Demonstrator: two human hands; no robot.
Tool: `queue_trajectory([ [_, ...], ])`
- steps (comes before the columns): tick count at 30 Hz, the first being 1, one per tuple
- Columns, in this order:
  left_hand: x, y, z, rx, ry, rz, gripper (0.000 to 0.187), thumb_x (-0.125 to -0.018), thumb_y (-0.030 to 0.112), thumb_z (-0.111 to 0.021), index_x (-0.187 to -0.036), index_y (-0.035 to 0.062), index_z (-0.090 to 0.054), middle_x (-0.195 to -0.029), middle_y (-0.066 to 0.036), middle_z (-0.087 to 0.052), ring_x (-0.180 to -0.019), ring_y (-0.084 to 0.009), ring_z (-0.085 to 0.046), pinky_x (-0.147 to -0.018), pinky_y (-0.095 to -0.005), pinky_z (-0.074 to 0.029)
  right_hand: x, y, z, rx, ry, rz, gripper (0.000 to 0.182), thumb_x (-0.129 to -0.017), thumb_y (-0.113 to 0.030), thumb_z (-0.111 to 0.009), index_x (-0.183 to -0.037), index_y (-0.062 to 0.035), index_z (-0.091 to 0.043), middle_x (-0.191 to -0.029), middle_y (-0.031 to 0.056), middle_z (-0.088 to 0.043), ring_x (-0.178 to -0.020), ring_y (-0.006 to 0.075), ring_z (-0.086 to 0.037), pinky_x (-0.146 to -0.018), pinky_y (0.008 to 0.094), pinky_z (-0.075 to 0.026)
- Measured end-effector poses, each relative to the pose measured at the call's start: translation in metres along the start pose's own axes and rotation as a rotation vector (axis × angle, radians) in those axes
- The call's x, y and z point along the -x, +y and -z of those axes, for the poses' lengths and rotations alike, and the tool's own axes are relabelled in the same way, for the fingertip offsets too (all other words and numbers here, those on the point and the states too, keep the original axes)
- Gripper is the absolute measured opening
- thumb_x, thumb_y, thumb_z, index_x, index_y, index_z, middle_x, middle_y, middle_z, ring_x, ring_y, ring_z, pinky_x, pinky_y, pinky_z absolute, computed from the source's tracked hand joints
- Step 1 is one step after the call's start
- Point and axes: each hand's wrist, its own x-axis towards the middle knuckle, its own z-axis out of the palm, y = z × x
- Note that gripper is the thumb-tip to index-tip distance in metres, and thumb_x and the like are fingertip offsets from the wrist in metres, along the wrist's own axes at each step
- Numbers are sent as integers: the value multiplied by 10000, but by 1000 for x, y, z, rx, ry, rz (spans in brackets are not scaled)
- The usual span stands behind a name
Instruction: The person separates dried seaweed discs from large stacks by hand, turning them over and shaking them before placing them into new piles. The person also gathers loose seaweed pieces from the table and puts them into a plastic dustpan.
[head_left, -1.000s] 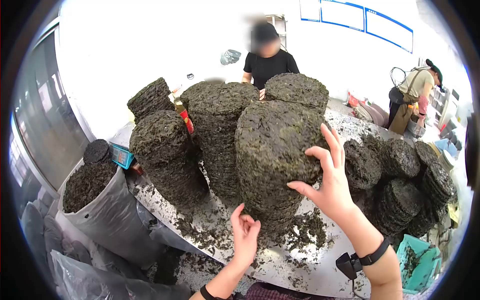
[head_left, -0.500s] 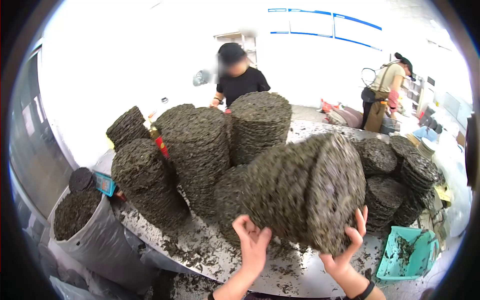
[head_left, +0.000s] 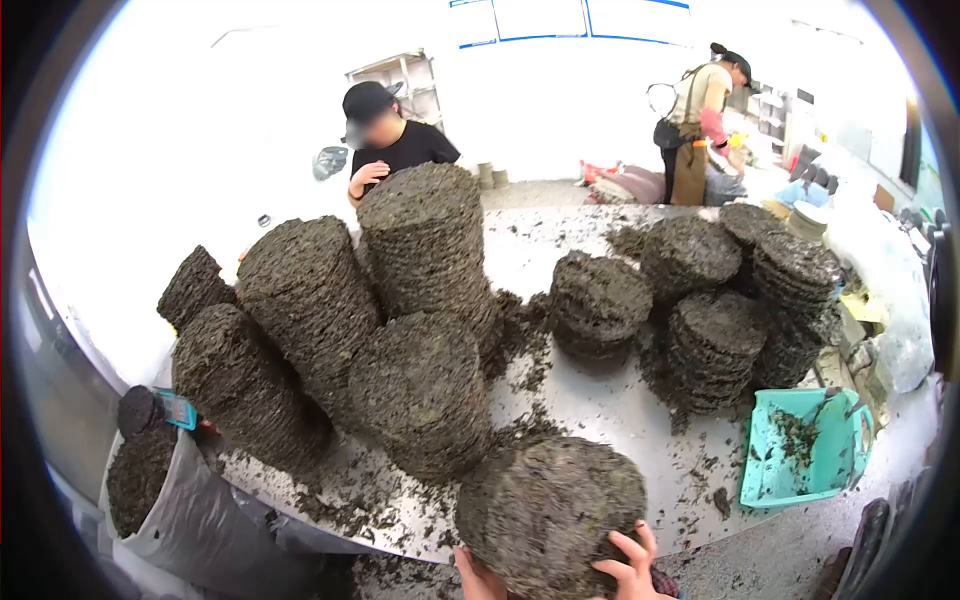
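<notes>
A thick stack of round, dark seaweed cakes [head_left: 555, 510] sits between my hands at the near edge of the table, its top face turned up towards me. My left hand [head_left: 480, 578] presses against its lower left side, with most of the fingers hidden. On the right side, my right hand [head_left: 630, 565] wraps round the rim, fingers curled over the edge. Just beyond stands another stack [head_left: 420, 390], and taller stacks [head_left: 425, 235] rise behind it on the left.
Shorter stacks [head_left: 600, 300] stand on the right of the white table [head_left: 640, 420], which is littered with crumbs. A turquoise basket [head_left: 800, 480] is at the right edge, a lined bin [head_left: 190, 500] at the left. One person [head_left: 400, 145] stands across the table, another [head_left: 700, 120] farther back.
The held stack has come down and towards me from above the table, and its round face has turned upward. Both hands moved down with it. The view has shifted, exposing more table.
</notes>
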Motion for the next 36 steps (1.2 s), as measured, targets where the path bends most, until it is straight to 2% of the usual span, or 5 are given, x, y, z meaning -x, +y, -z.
queue_trajectory([
  [5,-28,8,50,104,72,163,576,-1005,534,-420,-1414,131,-466,-1414,-44,-501,-1274,-270,-479,-1100,-407,-346,-55,-32,-19,-68,-104,-40,627,-700,-209,-821,-1245,-101,-530,-1483,201,-350,-1394,501,-198,-1106,611,-244],
  [21,18,39,15,-791,-105,-1100,549,-1050,351,-371,-1505,58,-282,-1562,-187,-175,-1441,-356,-178,-1153,-474,-172,-99,-41,13,97,-106,228,357,-888,-166,-637,-1238,-102,-616,-1381,56,-555,-1364,280,-432,-1147,598,-205],
  [23,25,45,0,-769,-130,-1001,582,-1021,301,-457,-1513,64,-258,-1571,-181,-160,-1448,-352,-164,-1156,-472,-163,-103,-43,24,-366,-54,-76,233,-923,-112,-499,-1125,-10,-558,-1283,252,-573,-1285,445,-480,-1123,566,-291],
  [28,18,40,0,-686,-111,-929,861,-920,193,-668,-1563,95,-104,-1599,-166,-94,-1469,-330,-110,-1170,-460,-150,-103,-19,39,-928,828,-535,218,-1003,-162,-516,-1158,-21,-575,-1093,12,-631,-1003,69,-545,-886,245,-389],
  [36,24,50,-8,-795,-166,-956,909,-914,200,-688,-1567,85,-67,-1612,-147,-57,-1471,-312,-118,-1170,-429,-161,-18,93,53,-808,957,-1274,535,-970,-375,-554,-1386,-57,-447,-1396,68,-480,-1298,197,-414,-1104,391,-237],
])
